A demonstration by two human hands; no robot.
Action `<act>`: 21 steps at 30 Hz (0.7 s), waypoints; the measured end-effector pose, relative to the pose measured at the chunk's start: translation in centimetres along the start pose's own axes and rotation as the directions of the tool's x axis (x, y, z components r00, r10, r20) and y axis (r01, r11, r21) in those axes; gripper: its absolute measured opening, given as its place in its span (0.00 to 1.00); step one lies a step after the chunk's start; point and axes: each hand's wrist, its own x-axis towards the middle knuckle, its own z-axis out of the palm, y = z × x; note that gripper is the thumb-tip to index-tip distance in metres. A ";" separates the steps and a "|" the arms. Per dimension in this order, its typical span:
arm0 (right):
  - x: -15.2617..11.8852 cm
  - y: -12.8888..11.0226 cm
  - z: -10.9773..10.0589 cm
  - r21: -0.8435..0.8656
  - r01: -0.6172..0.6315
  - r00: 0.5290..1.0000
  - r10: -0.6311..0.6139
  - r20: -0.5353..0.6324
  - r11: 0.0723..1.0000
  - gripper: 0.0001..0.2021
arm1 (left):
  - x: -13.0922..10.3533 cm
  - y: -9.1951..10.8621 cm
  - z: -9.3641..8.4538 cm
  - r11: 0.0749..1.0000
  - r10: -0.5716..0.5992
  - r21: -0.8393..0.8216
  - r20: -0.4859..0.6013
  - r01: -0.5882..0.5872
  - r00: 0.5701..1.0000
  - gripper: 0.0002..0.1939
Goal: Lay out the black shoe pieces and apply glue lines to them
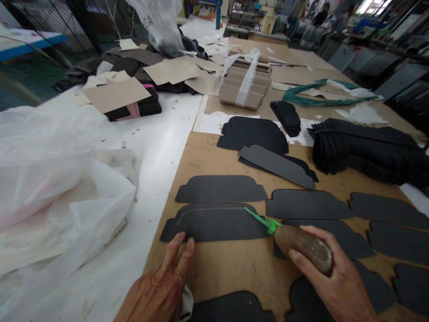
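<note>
fingers of the right hand (pixel 338 273) wrap around a brown applicator (pixel 303 246), its green nozzle (pixel 258 218) at the end of a thin pale line (pixel 216 209) on a black piece (pixel 216 228); the left hand (pixel 159 286), gripping nothing, rests two fingertips (pixel 181 237) at that piece's near edge. more black pieces (pixel 306 203) lie near it on brown board (pixel 231 266).

The window (pixel 372 6) glares from the dim, blurred distance.

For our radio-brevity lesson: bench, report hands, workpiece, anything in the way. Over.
Left hand: fingertips at black panel, near edge. Right hand: gripping brown bottle, green nozzle over panel. Pale line partway along far edge. Nothing seen blocking nozzle.
</note>
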 end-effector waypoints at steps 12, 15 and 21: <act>-1.4 -2.1 -0.5 0.034 -0.108 0.992 0.110 -0.056 0.994 0.20 | 0.1 0.1 0.4 0.999 -0.004 -0.035 -0.060 0.002 0.998 0.38; -1.5 -2.0 -0.5 0.039 -0.112 0.992 0.114 -0.047 0.993 0.21 | 0.0 0.3 0.1 0.998 -0.012 -0.055 -0.056 0.009 0.998 0.38; -1.7 0.2 -0.5 -0.035 -0.029 0.998 0.028 -0.053 0.999 0.20 | -0.1 0.1 0.5 0.998 -0.002 -0.068 -0.079 -0.003 0.997 0.37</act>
